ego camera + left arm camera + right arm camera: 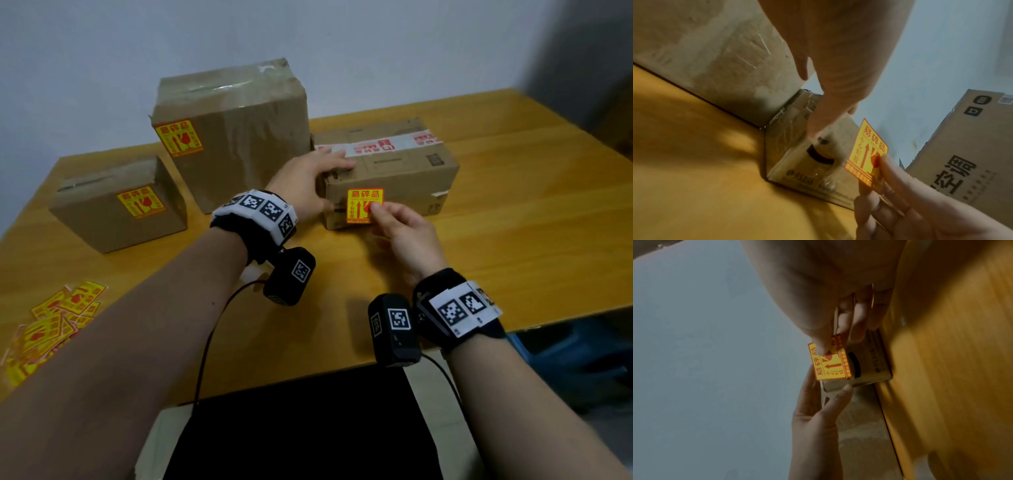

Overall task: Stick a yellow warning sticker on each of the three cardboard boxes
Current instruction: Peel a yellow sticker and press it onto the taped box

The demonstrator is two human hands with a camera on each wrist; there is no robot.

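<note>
Three cardboard boxes stand on the table. The small left box (102, 219) and the tall middle box (246, 137) each carry a yellow warning sticker on the front. The flat right box (404, 171) has red-and-white tape on top. My left hand (318, 185) holds its near left corner, fingers on top and thumb (818, 126) on the front face. My right hand (375, 210) pinches the lower right corner of a loose yellow sticker (359, 202) just in front of that face. The sticker (865, 151) stands off the cardboard, and its far edge (828, 368) is free.
A pile of spare yellow stickers (51, 322) lies at the table's front left. The wooden table (496, 222) is bare to the right of the boxes. A large printed carton (962, 154) stands beyond the table's right side.
</note>
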